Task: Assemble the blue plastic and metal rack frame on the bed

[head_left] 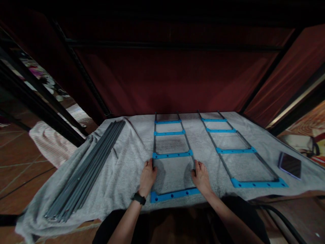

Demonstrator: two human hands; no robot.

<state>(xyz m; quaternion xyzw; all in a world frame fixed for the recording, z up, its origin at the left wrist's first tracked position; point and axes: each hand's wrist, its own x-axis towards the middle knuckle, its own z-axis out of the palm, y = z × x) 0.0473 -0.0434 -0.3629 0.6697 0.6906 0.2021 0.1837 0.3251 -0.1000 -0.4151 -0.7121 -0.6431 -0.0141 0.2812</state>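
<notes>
A ladder-like frame (173, 155) of thin grey rods and several blue crossbars lies flat on the grey cloth (122, 176). My left hand (148, 174), with a dark watch at the wrist, is closed on the frame's left rod, between the two nearest crossbars. Opposite it, my right hand (201, 177) pinches the right rod at about the same height. The right hand and forearm cover the right end of the nearest crossbar. To the right lies a second, similar frame (236, 150), which neither hand touches.
A bundle of loose grey rods (88, 173) lies on the cloth at the left. A phone (290, 165) rests near the right edge. Dark red fabric (165, 81) on a dark metal structure stands behind. A striped cloth (54, 142) hangs at the left.
</notes>
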